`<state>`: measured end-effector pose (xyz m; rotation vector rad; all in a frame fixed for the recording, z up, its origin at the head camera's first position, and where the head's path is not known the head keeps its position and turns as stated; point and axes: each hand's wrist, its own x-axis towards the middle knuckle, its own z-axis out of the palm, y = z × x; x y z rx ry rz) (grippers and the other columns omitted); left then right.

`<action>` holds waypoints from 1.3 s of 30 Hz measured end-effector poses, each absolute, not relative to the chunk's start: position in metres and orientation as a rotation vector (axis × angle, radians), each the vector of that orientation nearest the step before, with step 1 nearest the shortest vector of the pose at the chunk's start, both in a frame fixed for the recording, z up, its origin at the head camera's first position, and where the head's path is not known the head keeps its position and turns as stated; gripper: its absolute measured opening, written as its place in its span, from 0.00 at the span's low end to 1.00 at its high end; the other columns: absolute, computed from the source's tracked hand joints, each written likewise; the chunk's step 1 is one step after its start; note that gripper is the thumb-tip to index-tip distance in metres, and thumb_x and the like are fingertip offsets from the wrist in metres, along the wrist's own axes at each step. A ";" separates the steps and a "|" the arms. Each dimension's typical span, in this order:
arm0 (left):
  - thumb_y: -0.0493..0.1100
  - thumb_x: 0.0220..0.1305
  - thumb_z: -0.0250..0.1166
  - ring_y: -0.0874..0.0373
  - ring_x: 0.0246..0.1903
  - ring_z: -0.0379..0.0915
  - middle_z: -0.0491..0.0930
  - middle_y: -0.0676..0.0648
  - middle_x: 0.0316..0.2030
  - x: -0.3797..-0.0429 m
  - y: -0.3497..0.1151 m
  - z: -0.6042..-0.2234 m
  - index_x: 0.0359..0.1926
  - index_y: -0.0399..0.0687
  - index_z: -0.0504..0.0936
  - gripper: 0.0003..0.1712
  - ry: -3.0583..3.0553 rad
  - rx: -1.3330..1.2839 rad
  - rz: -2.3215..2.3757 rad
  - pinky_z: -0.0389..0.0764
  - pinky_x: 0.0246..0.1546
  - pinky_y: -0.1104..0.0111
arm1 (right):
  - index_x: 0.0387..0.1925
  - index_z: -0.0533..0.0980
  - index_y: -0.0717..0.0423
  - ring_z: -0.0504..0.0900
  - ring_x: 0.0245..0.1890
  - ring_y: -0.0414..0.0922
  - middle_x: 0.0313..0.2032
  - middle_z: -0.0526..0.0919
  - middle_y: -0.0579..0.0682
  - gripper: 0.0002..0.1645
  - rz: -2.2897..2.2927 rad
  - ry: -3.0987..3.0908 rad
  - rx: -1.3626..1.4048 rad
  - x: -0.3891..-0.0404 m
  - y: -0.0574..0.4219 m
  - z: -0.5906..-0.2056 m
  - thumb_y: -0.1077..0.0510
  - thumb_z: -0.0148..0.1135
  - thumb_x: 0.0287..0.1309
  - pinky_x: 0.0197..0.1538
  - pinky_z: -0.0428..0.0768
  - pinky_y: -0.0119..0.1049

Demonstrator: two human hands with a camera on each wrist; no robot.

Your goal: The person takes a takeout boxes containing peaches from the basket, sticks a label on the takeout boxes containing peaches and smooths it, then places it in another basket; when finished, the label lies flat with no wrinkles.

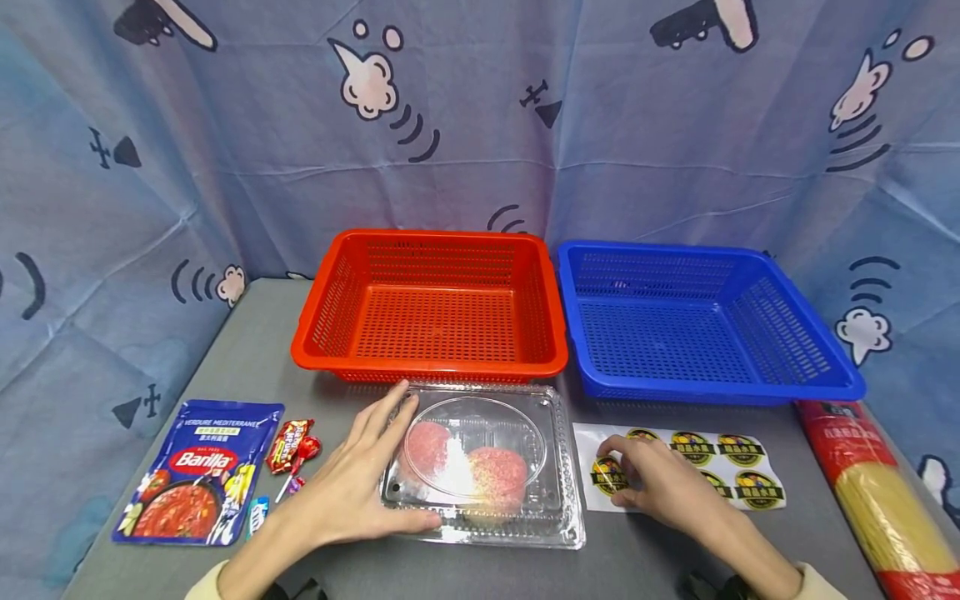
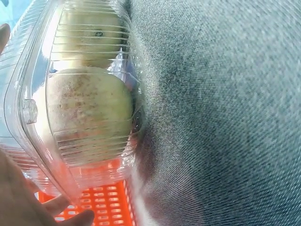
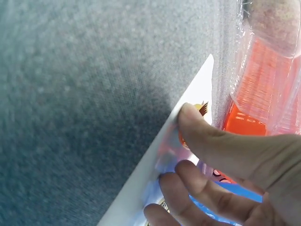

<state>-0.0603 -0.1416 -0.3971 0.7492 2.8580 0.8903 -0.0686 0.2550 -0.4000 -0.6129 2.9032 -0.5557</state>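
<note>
A clear plastic clamshell box [image 1: 525,417] lies closed on the table. Inside are two round fruits, pink-red on top in the head view and pale yellowish from the side in the left wrist view, the nearer one [image 2: 89,115] facing that camera. My left hand [image 1: 360,479] rests along the box's left side, fingers spread towards the back corner and thumb at the front edge. To the right of the box lies a white sheet of round black-and-gold stickers [image 1: 757,454]. My right hand [image 1: 660,479] touches this sheet, thumb and index finger apart on either side of the leftmost front sticker [image 1: 609,475].
Behind the box stand a red basket [image 1: 431,367] and a blue basket [image 1: 720,390]. A blue Barilla sauce pouch [image 1: 198,471] and several small wrapped sweets [image 1: 287,446] lie on the left. At the right edge is a red-ended pack of noodles [image 1: 877,492].
</note>
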 end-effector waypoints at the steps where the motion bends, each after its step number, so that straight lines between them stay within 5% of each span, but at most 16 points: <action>1: 0.80 0.42 0.72 0.49 0.80 0.45 0.38 0.51 0.84 -0.060 -0.142 -0.397 0.83 0.54 0.47 0.76 2.857 0.750 0.891 0.70 0.67 0.37 | 0.42 0.80 0.47 0.65 0.24 0.27 0.21 0.72 0.34 0.26 -0.569 2.888 -0.609 -0.069 0.255 -0.400 0.59 0.83 0.37 0.27 0.66 0.29; 14: 0.80 0.43 0.72 0.49 0.80 0.44 0.37 0.53 0.84 -0.061 -0.141 -0.397 0.83 0.57 0.45 0.75 2.848 0.750 0.895 0.70 0.67 0.37 | 0.48 0.80 0.61 0.68 0.23 0.26 0.21 0.74 0.37 0.32 -0.842 2.709 -0.632 -0.070 0.263 -0.401 0.65 0.82 0.36 0.28 0.71 0.27; 27: 0.79 0.43 0.73 0.49 0.80 0.44 0.34 0.56 0.83 -0.061 -0.141 -0.396 0.83 0.58 0.44 0.75 2.838 0.731 0.901 0.71 0.65 0.35 | 0.58 0.72 0.80 0.74 0.24 0.27 0.25 0.79 0.41 0.37 -1.229 2.405 -0.566 -0.073 0.270 -0.392 0.62 0.77 0.51 0.26 0.76 0.27; 39: 0.79 0.42 0.73 0.48 0.80 0.44 0.36 0.53 0.84 -0.059 -0.141 -0.398 0.83 0.55 0.46 0.75 2.832 0.722 0.914 0.70 0.65 0.35 | 0.61 0.73 0.76 0.78 0.26 0.29 0.28 0.80 0.39 0.36 -1.350 2.508 -0.610 -0.071 0.265 -0.367 0.63 0.76 0.54 0.28 0.80 0.28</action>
